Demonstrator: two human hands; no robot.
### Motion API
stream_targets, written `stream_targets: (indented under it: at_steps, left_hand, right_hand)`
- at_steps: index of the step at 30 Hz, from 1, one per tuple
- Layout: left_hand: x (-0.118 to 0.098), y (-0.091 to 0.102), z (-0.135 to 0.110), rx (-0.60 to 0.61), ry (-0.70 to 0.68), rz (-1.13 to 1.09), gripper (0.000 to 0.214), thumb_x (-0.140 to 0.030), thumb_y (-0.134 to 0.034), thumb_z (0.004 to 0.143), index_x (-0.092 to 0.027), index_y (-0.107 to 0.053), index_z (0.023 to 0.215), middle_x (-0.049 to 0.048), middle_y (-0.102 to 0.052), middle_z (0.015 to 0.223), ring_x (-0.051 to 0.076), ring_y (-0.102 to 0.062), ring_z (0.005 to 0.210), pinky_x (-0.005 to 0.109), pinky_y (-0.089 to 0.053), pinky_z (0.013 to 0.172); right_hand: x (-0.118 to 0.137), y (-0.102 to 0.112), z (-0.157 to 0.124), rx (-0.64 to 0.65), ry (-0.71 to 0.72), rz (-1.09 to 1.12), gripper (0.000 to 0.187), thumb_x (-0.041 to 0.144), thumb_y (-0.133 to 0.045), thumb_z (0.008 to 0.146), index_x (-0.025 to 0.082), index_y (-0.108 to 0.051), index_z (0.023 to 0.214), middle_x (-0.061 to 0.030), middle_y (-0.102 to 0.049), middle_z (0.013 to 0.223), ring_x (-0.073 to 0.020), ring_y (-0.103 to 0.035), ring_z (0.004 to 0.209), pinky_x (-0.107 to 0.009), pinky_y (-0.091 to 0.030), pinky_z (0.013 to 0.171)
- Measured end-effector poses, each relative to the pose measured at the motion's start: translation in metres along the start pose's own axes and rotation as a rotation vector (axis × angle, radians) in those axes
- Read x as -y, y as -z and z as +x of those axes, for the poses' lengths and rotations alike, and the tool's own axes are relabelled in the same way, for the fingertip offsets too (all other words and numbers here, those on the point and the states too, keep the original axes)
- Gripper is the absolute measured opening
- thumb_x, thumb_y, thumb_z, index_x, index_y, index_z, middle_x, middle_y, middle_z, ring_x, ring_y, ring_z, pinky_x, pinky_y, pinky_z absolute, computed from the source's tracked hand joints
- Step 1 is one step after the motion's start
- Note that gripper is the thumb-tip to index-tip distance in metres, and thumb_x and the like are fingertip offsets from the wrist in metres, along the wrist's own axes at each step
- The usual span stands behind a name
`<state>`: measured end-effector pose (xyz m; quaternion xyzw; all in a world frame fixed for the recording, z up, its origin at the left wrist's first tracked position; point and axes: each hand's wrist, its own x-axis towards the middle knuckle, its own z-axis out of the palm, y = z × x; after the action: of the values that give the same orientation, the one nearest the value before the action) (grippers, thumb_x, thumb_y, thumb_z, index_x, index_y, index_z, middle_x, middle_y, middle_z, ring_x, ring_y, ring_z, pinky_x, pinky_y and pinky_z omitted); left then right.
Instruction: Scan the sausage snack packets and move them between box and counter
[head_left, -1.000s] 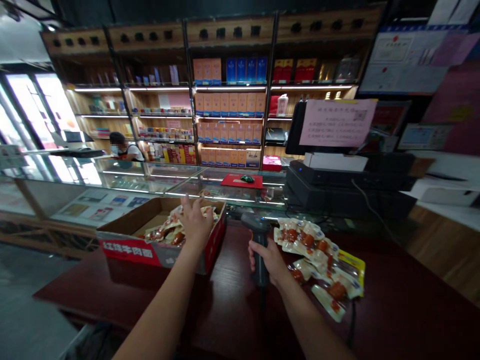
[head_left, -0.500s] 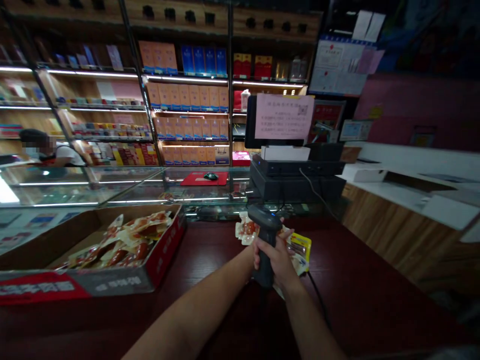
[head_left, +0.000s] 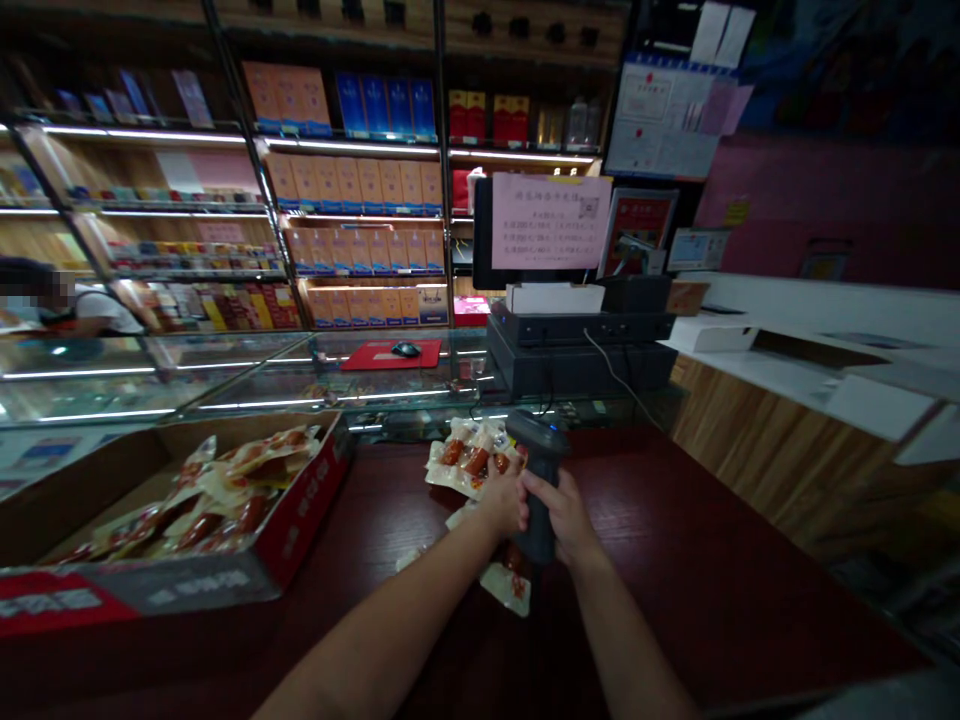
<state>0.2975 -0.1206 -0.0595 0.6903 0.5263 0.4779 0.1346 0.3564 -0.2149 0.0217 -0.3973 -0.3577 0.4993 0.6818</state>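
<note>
A dark handheld barcode scanner [head_left: 538, 500] stands upright in my right hand [head_left: 571, 515], its fingers wrapped around the handle. Just left of it, my left hand [head_left: 504, 498] grips clear vacuum packs of brown meat [head_left: 466, 458], which fan out beyond the fingers. Part of this bunch is hidden behind the scanner head. Under my left wrist, another vacuum pack [head_left: 510, 588] lies on the dark red tabletop [head_left: 630, 570]. An open cardboard box [head_left: 300, 545] holding more such packs sits to the left.
Behind the table stand a glass counter [head_left: 255, 385], a red mouse pad [head_left: 360, 357] with a mouse, and a monitor [head_left: 551, 225] bearing a pink notice. A person [head_left: 90, 310] leans at the far left. Wooden cabinets [head_left: 780, 450] flank the right side.
The packs in my left hand have swung from behind the scanner to its left. The yellow pack at the right is now mostly hidden. My view has shifted slightly right.
</note>
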Motion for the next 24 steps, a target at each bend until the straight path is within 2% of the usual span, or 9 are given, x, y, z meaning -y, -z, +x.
stream_targets:
  at_steps: [3,5,7,9,15,17,19,21,24]
  left_hand:
    - [0.013,0.028,0.011,0.341,-0.414,0.015,0.016,-0.031,-0.062,0.07,-0.024,-0.069,0.083,0.0085,-0.067,0.1,0.026,-0.054,0.107,0.053,-0.03,0.101]
    - [0.023,0.049,0.018,0.553,-0.694,0.083,0.027,-0.034,-0.069,0.061,-0.029,-0.068,0.088,0.0061,-0.062,0.116,0.033,-0.047,0.118,0.064,-0.02,0.1]
    - [0.035,0.069,0.027,0.616,-0.821,0.14,0.033,-0.037,-0.069,0.061,-0.034,-0.067,0.094,0.0041,-0.057,0.125,0.034,-0.042,0.122,0.069,-0.014,0.097]
    - [0.049,0.086,0.038,0.613,-0.86,0.144,0.033,-0.035,-0.067,0.063,-0.037,-0.065,0.097,0.0022,-0.058,0.124,0.031,-0.044,0.122,0.067,-0.014,0.098]
    - [0.077,0.115,0.068,0.732,-0.686,0.243,0.034,-0.027,-0.066,0.065,-0.037,-0.065,0.098,0.0012,-0.063,0.117,0.025,-0.039,0.127,0.059,-0.018,0.103]
    - [0.075,0.126,0.07,0.712,-0.629,0.292,0.035,-0.028,-0.065,0.067,-0.034,-0.064,0.101,0.003,-0.059,0.122,0.025,-0.038,0.128,0.053,-0.022,0.104]
    - [0.07,0.143,0.067,0.636,-0.522,0.341,0.031,-0.033,-0.061,0.072,-0.029,-0.064,0.102,0.0059,-0.059,0.121,0.024,-0.047,0.12,0.044,-0.031,0.102]
    - [0.064,0.164,0.057,0.574,-0.327,0.44,0.03,-0.041,-0.053,0.078,-0.023,-0.066,0.099,0.0091,-0.065,0.108,0.023,-0.058,0.105,0.036,-0.041,0.092]
    - [0.056,0.191,0.033,0.574,-0.058,0.663,0.046,-0.055,-0.043,0.08,-0.016,-0.067,0.089,0.0133,-0.068,0.088,0.025,-0.063,0.086,0.033,-0.046,0.077]
  right_hand:
    - [-0.002,0.0,0.003,0.045,0.0,-0.005,0.027,0.037,-0.07,0.064,0.017,-0.052,0.064,0.0047,-0.054,0.048,-0.0069,-0.045,0.033,-0.019,-0.041,0.033]
    - [-0.004,0.0,0.004,0.071,0.001,-0.014,0.028,0.039,-0.07,0.065,0.017,-0.053,0.064,0.0047,-0.054,0.048,-0.0068,-0.045,0.033,-0.019,-0.04,0.033]
    - [-0.006,0.0,0.006,0.071,-0.001,-0.026,0.028,0.039,-0.07,0.065,0.017,-0.054,0.068,0.0052,-0.054,0.049,-0.0068,-0.045,0.033,-0.019,-0.04,0.033]
    - [-0.007,0.0,0.008,0.056,0.002,-0.042,0.028,0.038,-0.071,0.064,0.017,-0.056,0.075,0.0058,-0.054,0.051,-0.0073,-0.046,0.034,-0.02,-0.04,0.033]
    - [-0.007,-0.001,0.011,0.03,0.0,-0.051,0.049,0.033,-0.071,0.065,0.018,-0.051,0.107,0.008,-0.054,0.052,-0.0086,-0.046,0.037,-0.02,-0.041,0.033]
    - [-0.008,-0.006,0.012,0.03,-0.009,-0.044,0.046,0.033,-0.072,0.064,0.018,-0.052,0.104,0.008,-0.054,0.051,-0.0084,-0.047,0.037,-0.019,-0.041,0.033]
    - [-0.012,-0.012,0.012,0.038,-0.027,-0.034,0.04,0.034,-0.072,0.063,0.018,-0.054,0.095,0.0074,-0.054,0.052,-0.0082,-0.047,0.036,-0.019,-0.042,0.032]
    - [-0.018,-0.019,0.012,0.059,-0.055,-0.03,0.033,0.036,-0.073,0.062,0.017,-0.055,0.082,0.0064,-0.054,0.051,-0.0078,-0.047,0.036,-0.02,-0.043,0.032]
    - [-0.03,-0.031,0.013,0.101,-0.081,-0.036,0.03,0.037,-0.073,0.062,0.016,-0.053,0.068,0.0054,-0.054,0.051,-0.0068,-0.046,0.035,-0.019,-0.043,0.032]
